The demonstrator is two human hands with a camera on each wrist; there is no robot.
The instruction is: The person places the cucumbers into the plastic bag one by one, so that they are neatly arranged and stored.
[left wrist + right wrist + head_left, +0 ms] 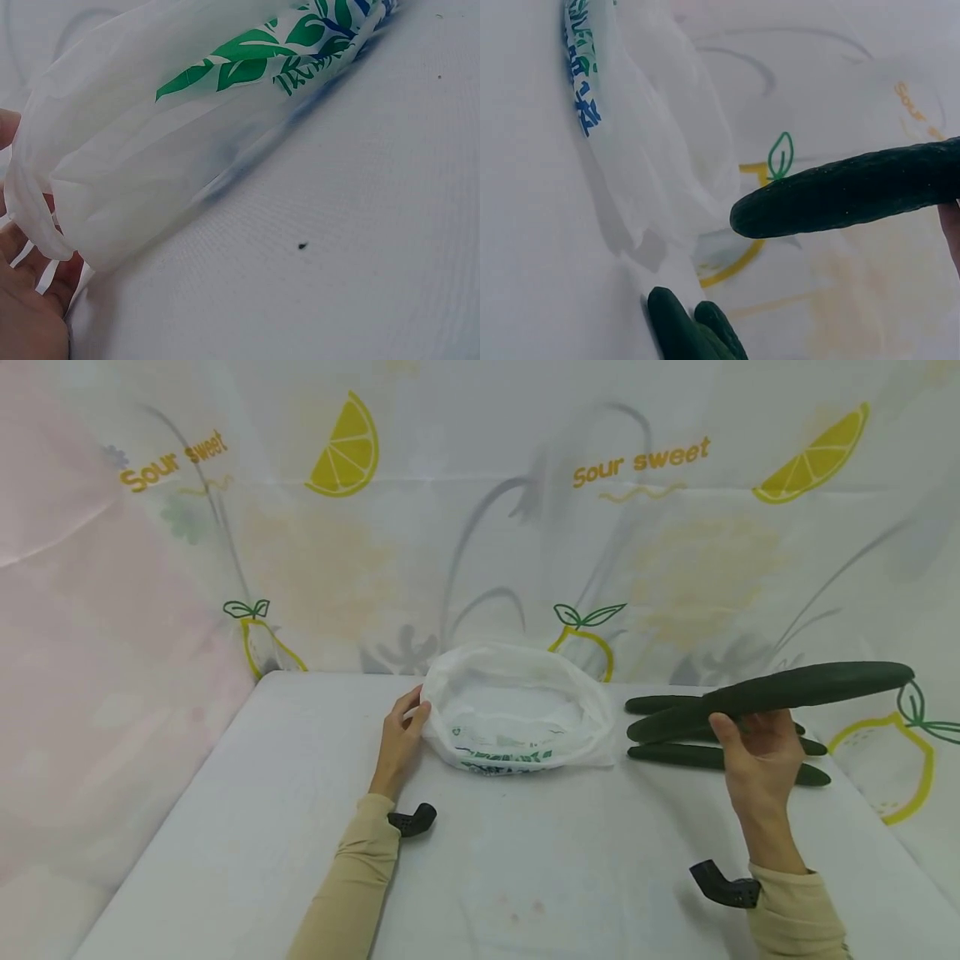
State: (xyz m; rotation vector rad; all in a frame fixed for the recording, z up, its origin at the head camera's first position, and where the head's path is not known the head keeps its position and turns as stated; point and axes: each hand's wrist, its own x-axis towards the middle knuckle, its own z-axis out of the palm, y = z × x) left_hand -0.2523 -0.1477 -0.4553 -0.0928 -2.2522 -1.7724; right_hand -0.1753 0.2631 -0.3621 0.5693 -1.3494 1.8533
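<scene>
A white plastic bag [442, 727] with green and blue print stands on the table, its mouth spread wide and facing up. My left hand [400, 739] holds the bag's left rim between thumb and fingers; in the left wrist view some fingers are behind the thin plastic. Raised over the table's right side, a long dark green cucumber [817, 685] is gripped by my right hand [768, 768], lying nearly level with one end toward the bag. Below it several more cucumbers [675, 756] lie side by side, partly hidden by that hand and the held cucumber.
A white cloth covers the table [510, 868]. Behind it hangs a curtain [480, 543] printed with lemons and lettering. Each wrist carries a black camera mount, one on the left [414, 820] and one on the right [723, 887].
</scene>
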